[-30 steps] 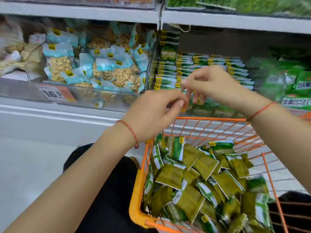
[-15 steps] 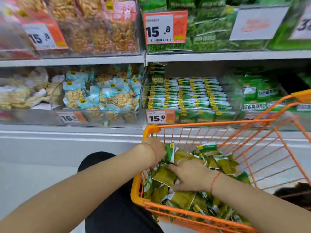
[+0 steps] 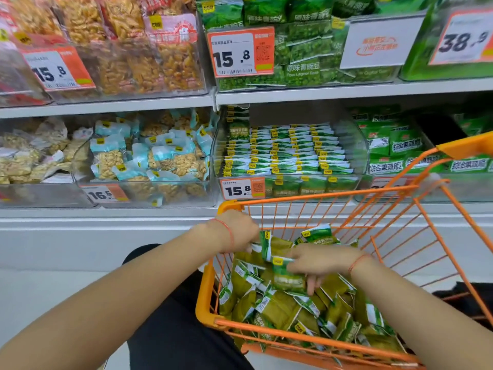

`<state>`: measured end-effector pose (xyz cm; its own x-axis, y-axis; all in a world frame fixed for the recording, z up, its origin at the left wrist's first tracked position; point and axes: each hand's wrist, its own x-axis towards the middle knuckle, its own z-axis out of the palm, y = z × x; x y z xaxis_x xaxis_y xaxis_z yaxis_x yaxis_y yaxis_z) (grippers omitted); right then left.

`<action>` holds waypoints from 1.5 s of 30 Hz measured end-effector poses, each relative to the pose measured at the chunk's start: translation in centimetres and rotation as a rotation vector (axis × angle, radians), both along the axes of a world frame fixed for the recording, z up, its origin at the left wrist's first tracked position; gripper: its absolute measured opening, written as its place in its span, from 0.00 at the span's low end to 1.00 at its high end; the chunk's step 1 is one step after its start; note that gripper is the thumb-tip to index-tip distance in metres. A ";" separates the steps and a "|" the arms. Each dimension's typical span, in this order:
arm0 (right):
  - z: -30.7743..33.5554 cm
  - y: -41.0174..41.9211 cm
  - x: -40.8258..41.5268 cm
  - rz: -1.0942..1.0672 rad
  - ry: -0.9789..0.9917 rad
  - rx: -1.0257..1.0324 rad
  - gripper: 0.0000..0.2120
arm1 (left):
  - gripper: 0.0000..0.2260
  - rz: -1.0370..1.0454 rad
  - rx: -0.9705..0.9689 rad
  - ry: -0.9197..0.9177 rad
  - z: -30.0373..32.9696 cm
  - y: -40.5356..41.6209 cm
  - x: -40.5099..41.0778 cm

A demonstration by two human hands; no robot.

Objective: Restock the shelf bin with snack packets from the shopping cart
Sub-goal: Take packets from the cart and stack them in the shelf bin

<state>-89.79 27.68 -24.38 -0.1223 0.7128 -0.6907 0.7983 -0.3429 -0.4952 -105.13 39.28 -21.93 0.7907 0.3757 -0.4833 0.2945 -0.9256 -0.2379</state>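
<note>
Green snack packets [image 3: 280, 303] heaped in the orange shopping cart [image 3: 210, 295] fill my hands, my right hand [image 3: 320, 260] curled around one packet [image 3: 289, 279], my left hand [image 3: 237, 231] pinching several upright, gathered for the half-filled shelf bin [image 3: 354, 156] just above.

Upper shelf, at 10 o'clock: orange-and-white price tag [image 3: 57, 69] on the clear bin of golden snacks reads "15.8".

Upper shelf, at 12 o'clock: second price tag [image 3: 241, 52] reads "15.8", with a QR code and a barcode; small print illegible. The green packs [image 3: 304, 69] just beside it read "原味青豌豆" and "Peas Original Taste".

At 1 o'clock: white sign [image 3: 380, 44] carries orange characters, too blurred to read.

At 2 o'clock: tag [image 3: 465, 38] reads "38.9".

Lower shelf, at 9 o'clock: tag [image 3: 106, 194] reads "16.5".

Centre: shelf bin tag [image 3: 242, 188] reads "15.8".

At 3 o'clock: green bags [image 3: 405, 145] read "综合果蔬脆".
</note>
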 end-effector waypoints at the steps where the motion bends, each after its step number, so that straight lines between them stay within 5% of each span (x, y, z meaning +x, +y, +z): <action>1: 0.6 -0.3 1.2 -0.128 0.120 -0.067 0.19 | 0.11 0.052 -0.035 -0.070 0.2 0.5 -0.1; 4: 2.9 -1.3 4.0 -0.421 0.386 -0.028 0.13 | 0.14 0.175 -0.117 -0.430 1.0 0.6 -0.3; 9: 5.7 -3.5 6.0 -0.717 0.795 0.249 0.13 | 0.13 0.286 -0.024 -1.356 0.0 -3.0 0.7; 13: 6.0 -3.7 5.4 -0.684 0.722 0.345 0.14 | 0.15 0.344 0.064 -1.682 -0.7 -5.5 2.7; 16: 5.7 -3.1 4.5 -0.728 0.700 0.334 0.13 | 0.07 0.093 0.269 -1.642 -1.1 -6.2 3.1; 19: 5.4 -2.9 3.8 -0.778 0.904 0.300 0.07 | 0.13 -0.096 0.331 -1.567 -1.6 -6.1 2.8; 25: 4.8 -2.5 4.0 -0.874 1.113 0.295 0.15 | 0.19 -0.048 0.147 -1.550 -1.7 -6.5 2.5; 29: 4.8 -2.8 4.2 -0.780 1.116 0.314 0.32 | 0.19 -0.049 0.215 -1.533 -1.8 -6.7 2.6; 33: 4.3 -2.5 3.8 -0.774 0.953 0.434 0.34 | 0.20 -0.050 0.195 -1.445 -2.4 -6.6 2.8; 35: 4.0 -2.3 3.8 -0.899 0.864 0.469 0.31 | 0.24 0.047 0.009 -1.483 -2.4 -6.8 3.0; 39: 3.4 -2.2 5.0 -1.071 0.791 0.462 0.15 | 0.24 0.588 -0.407 -1.785 -0.8 -6.9 2.7; 45: 3.2 -2.0 4.9 -1.138 0.781 0.488 0.27 | 0.25 0.869 -0.662 -1.774 -0.5 -6.1 2.0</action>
<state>-84.88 25.67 -21.18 0.4326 0.8170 -0.3814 -0.3037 -0.2663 -0.9148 -103.12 33.14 -22.43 0.2001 0.9500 0.2397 0.0867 -0.2608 0.9615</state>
